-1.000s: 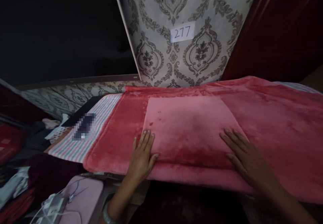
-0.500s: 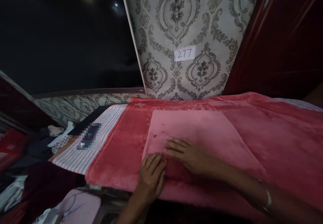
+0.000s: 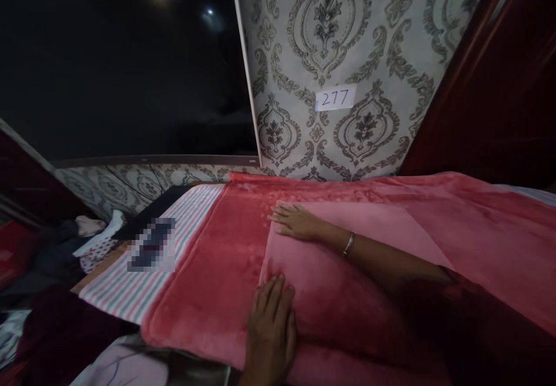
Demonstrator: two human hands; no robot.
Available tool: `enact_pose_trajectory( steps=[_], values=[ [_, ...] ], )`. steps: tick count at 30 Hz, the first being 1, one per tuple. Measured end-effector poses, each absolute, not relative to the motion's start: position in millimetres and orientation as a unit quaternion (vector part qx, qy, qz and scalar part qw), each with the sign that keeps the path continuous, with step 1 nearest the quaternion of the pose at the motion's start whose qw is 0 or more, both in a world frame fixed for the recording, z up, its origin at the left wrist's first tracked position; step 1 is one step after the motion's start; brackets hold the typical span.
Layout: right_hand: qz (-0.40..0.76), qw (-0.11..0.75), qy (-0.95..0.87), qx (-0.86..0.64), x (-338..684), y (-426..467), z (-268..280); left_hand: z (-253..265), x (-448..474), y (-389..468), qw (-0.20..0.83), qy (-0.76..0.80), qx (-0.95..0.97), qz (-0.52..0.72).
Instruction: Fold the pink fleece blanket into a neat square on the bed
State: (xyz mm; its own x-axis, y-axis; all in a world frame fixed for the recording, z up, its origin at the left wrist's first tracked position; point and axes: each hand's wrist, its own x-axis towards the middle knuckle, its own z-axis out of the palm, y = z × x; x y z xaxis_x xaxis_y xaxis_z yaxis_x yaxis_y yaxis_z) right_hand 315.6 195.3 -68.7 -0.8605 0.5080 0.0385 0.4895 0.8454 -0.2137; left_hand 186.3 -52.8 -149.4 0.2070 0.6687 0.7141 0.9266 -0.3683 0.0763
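Observation:
A plush red blanket point(image 3: 208, 264) is spread over the surface before me, with a lighter pink rectangle point(image 3: 339, 224) on its middle. My right hand point(image 3: 297, 222) lies flat at the far left corner of that rectangle, fingers spread and pointing left. A bracelet point(image 3: 348, 243) circles the right wrist. Nearer to me, my left hand point(image 3: 273, 319) rests palm down by the rectangle's left edge, its fingers stretched forward. Neither hand grips anything; both touch the plush fabric.
Striped cloth point(image 3: 119, 284) shows at the blanket's left, with a pixelated dark item point(image 3: 152, 245) on it. A large black screen point(image 3: 125, 73) and patterned wall point(image 3: 325, 38) stand behind. Clothes point(image 3: 61, 316) lie left, beside a pale stool-like seat point(image 3: 125, 366).
My right hand has slid away from me to the far corner of the pink rectangle. The left hand stays near the front edge. The camera view has shifted slightly.

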Motion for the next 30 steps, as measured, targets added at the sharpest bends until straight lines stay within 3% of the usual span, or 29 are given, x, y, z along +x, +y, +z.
enact_pose_trajectory(
  steps=[10,19,25,30],
  values=[
    [0.202,0.064,-0.91,-0.358,294,242,-87,-167,180,-44,0.201,-0.525,-0.737,-0.375],
    [0.191,0.109,-0.91,-0.352,294,239,-79,-158,180,-43,0.205,-0.511,-0.74,-0.385],
    [0.144,0.132,-0.934,-0.299,322,191,-53,-141,177,-43,0.235,-0.493,-0.746,-0.381],
    [0.171,0.105,-0.957,-0.21,386,127,-64,-123,199,-46,0.214,-0.42,-0.778,-0.415]
  ],
)
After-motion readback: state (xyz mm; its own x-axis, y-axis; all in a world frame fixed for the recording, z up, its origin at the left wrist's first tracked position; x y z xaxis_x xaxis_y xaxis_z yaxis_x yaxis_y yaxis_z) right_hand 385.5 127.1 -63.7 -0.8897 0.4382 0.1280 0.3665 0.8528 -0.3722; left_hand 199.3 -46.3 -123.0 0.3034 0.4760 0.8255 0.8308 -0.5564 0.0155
